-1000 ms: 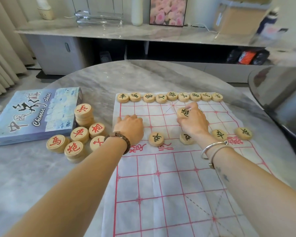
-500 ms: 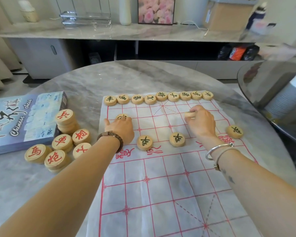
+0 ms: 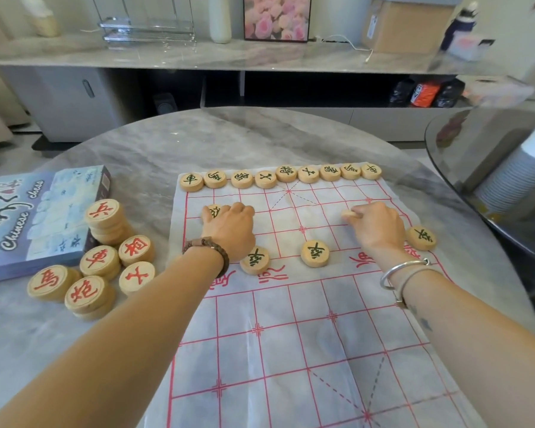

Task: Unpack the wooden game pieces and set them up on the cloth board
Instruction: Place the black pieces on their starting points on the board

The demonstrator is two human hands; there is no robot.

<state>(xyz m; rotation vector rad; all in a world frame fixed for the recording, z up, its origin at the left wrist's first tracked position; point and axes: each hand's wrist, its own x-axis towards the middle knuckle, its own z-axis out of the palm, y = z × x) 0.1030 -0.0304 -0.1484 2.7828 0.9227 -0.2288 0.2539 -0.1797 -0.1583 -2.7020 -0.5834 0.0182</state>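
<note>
Gripping two round pieces over the cloth board (image 3: 291, 350), your left hand (image 3: 229, 231) fingers curled onto the lettered piece (image 3: 213, 211), face up, your right hand (image 3: 379, 228) fingers pinching the edge-on piece (image 3: 349, 214) at their tips, lying flat

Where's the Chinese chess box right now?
In the head view, the Chinese chess box lies far left on the table, beside the stacked red-lettered pieces.

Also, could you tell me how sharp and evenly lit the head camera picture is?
Head view: soft, even light, no harsh shadows; the black-lettered pieces read sharply; the upper right corner around the bottle is smeared; the glass tabletop carries reflections; the wide lens enlarges the left forearm.
</note>
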